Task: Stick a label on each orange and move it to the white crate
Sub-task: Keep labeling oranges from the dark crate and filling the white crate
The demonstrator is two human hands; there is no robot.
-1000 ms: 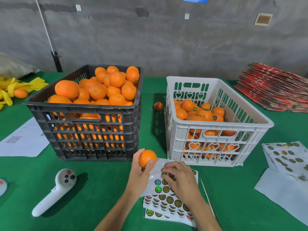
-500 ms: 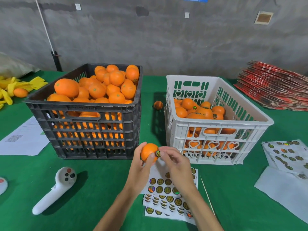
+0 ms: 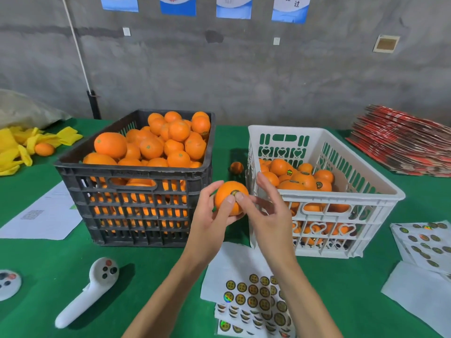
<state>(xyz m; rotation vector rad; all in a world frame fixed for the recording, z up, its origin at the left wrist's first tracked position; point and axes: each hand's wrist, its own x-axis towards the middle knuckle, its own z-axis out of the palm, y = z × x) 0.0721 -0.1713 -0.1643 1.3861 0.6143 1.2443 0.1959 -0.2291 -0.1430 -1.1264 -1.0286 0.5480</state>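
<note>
Both hands (image 3: pixel 244 213) on labelled orange (image 3: pixel 225 200)

A white controller (image 3: pixel 85 295) lies on the green table (image 3: pixel 48 259) near paper sheets (image 3: pixel 44 215)

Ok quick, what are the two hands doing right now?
Left hand: holds the orange, fingers curled round it.
Right hand: open, holding nothing; its thumb presses the label onto the orange.

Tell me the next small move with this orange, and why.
Probably carry the orange rightward over the white crate and drop it in. A label already sits on it under the right hand's thumb, the left hand has a grip on it, and the crate stands just beside.
</note>
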